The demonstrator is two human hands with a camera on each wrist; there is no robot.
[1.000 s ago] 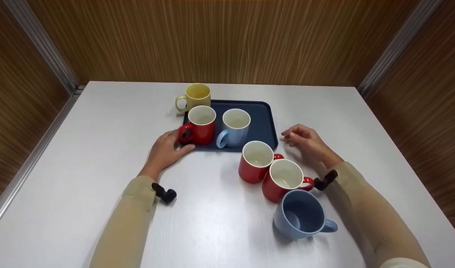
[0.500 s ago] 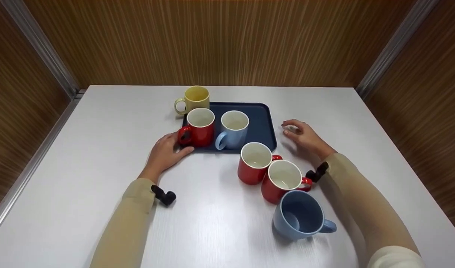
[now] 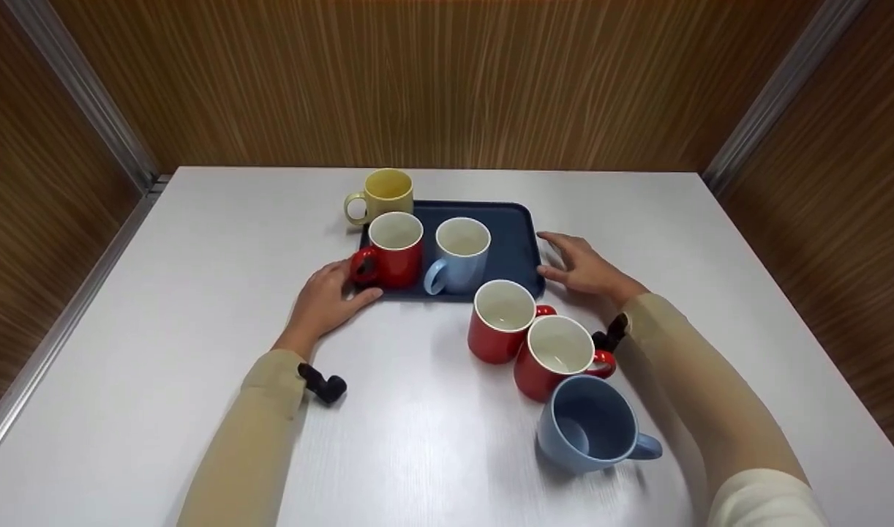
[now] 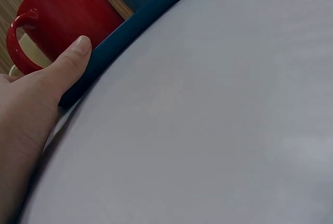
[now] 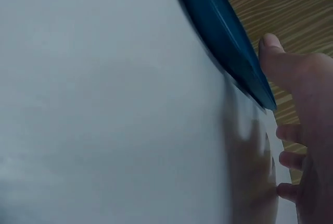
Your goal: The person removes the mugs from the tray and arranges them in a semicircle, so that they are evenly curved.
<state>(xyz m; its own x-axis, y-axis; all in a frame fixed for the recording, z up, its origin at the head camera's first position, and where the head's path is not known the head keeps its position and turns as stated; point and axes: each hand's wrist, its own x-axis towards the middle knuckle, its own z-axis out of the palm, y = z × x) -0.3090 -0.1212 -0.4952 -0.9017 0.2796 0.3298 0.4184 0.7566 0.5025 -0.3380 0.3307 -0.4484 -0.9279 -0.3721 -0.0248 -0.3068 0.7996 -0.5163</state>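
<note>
My left hand [image 3: 322,304] holds the front-left corner of a dark blue tray [image 3: 511,245]; its thumb [image 4: 73,60] lies along the rim, while the other fingers are mostly hidden beside the red mug handle. On the tray stand a red mug [image 3: 399,265] with a white inside and a light blue mug [image 3: 463,272]. A yellow mug [image 3: 390,201] covers the back-left corner; I cannot tell whether it rests on the tray. At the tray's right side is my right hand [image 3: 590,269], fingers spread and thumb apart, very close to the edge.
In front of the tray's right part, two more red mugs [image 3: 494,337] [image 3: 538,373] and a larger blue mug [image 3: 579,446] form a slanting row on the white table [image 3: 403,439]. My right forearm passes close to their handles. Wood-grain panels [image 3: 447,80] enclose the table.
My right hand has moved left to the tray's right edge, its fingers spreading wider. The left hand, the tray and the mugs have stayed in place.
</note>
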